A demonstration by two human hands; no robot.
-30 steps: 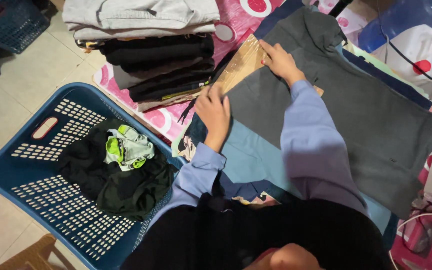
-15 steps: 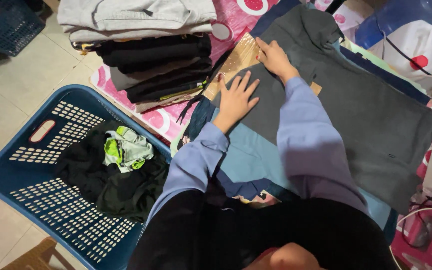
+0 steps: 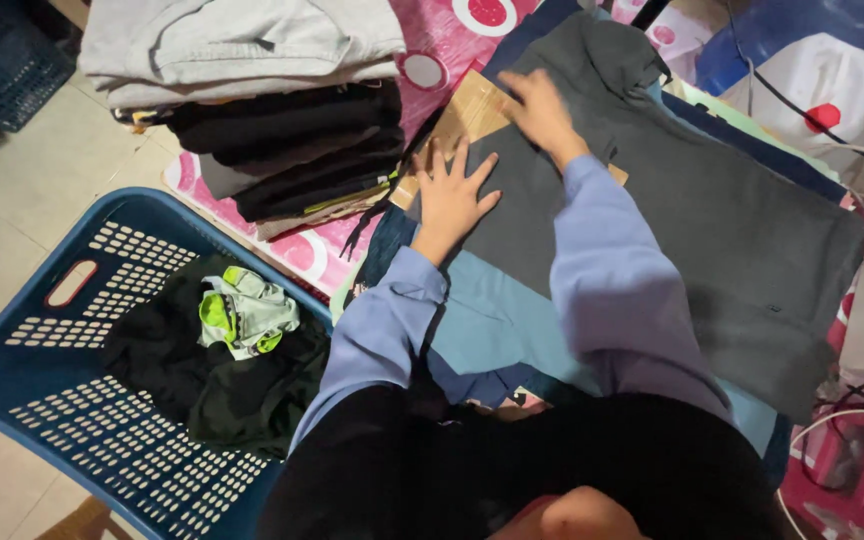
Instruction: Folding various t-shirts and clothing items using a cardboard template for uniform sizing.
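Head view: left hand (image 3: pixel 452 195) lies flat, fingers spread, on the near edge of a grey garment (image 3: pixel 692 230) spread over cardboard (image 3: pixel 467 110). Right hand (image 3: pixel 542 110), blurred, presses open on it farther up. Basket (image 3: pixel 82 290) and folded stack (image 3: pixel 272 110) sit left.

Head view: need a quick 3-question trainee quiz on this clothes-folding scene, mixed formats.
1. True or false: the left hand lies flat, fingers spread, on the dark grey garment.
2. What lies in the blue laundry basket? A) towels B) dark clothes with a green-and-white piece C) shoes
3. Which hand is farther from the person, near the brown cardboard?

Key: 1 true; 2 B; 3 the right hand.
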